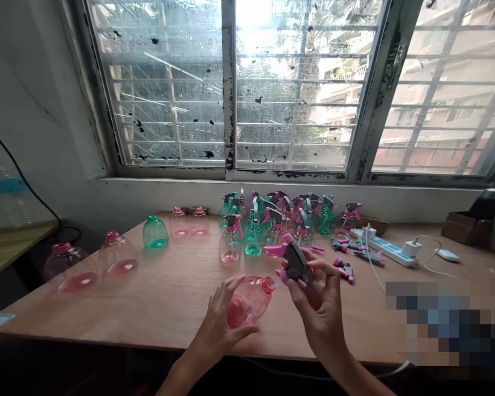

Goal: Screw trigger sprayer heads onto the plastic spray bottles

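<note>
My left hand [226, 316] is closed around a clear pink bottle [251, 301], which lies tilted with its red threaded neck pointing right. In my right hand [319, 294] is a black and pink trigger spray head [296, 263], held between thumb and fingers. Its pink collar is close to the bottle's mouth, and a pale tube seems to lead toward the neck. From this angle I cannot tell whether the tube's end is inside the bottle.
Assembled spray bottles [253, 234] in green and pink crowd the back. Open pink bottles [117, 256] and a green one [155, 234] stand left. Loose spray heads [346, 270] lie right, near a white power strip [390, 248] with cables. A cardboard box [464, 225] sits far right.
</note>
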{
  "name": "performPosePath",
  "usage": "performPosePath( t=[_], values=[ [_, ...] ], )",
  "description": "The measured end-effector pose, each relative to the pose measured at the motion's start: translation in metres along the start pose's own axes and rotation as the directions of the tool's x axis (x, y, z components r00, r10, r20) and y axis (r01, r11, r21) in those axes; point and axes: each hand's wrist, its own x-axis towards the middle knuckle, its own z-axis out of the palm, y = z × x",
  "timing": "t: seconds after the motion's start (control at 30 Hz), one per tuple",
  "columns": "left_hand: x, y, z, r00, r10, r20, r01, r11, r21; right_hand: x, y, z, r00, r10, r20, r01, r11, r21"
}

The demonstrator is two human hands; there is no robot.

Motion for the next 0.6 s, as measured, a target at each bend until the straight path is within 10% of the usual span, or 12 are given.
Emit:
performPosePath(
  t=[0.23, 0.6],
  values=[
    [0.0, 0.009, -0.004, 0.992, -0.029, 0.126, 0.035, 0.998, -0.048, -0.034, 0.033, -0.055, 0.946, 0.288, -0.147, -0.311, 0.935, -0.171],
    [0.004, 0.008, -0.005, 0.979, -0.078, 0.187, 0.117, 0.972, -0.203, -0.023, 0.044, -0.084, 0.837, 0.535, 0.115, -0.522, 0.843, -0.13]
  ],
)
